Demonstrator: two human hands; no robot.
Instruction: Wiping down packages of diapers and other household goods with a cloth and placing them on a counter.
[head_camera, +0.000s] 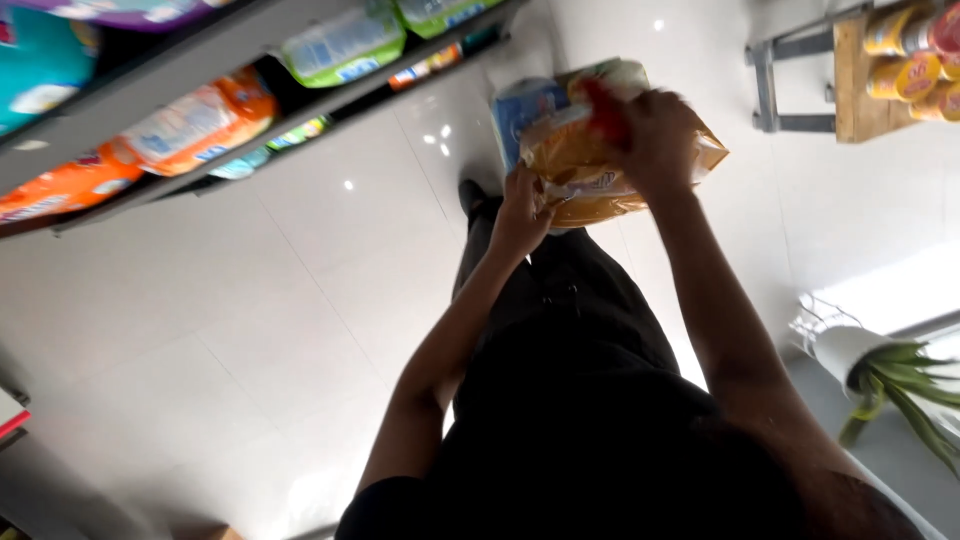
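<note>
White shiny floor tiles fill most of the view, and lights glint on them. Shelves run along one side, packed with soft orange, green and blue packs. A wooden rack with yellow tins stands at the far corner, and a green plant in a white pot sits near the person's right arm.

The person stands in dark clothes and holds a small stack of soft packs out in front, above the floor. An orange pack is on the near side, and a blue pack shows behind it.

The right hand is on top of the orange pack, and its fingers curl down over the upper edge, so the pack lies just under them. The grip looks tight, but the hand is blurred, so I can't be sure. Something red peeks out beside those fingers; it may be part of a pack.

The left hand is lower, with its fingers closed on the bottom edge of the orange pack. The pack sits above these fingers. One hand on top and one below probably keeps the floppy packs from sliding apart.
</note>
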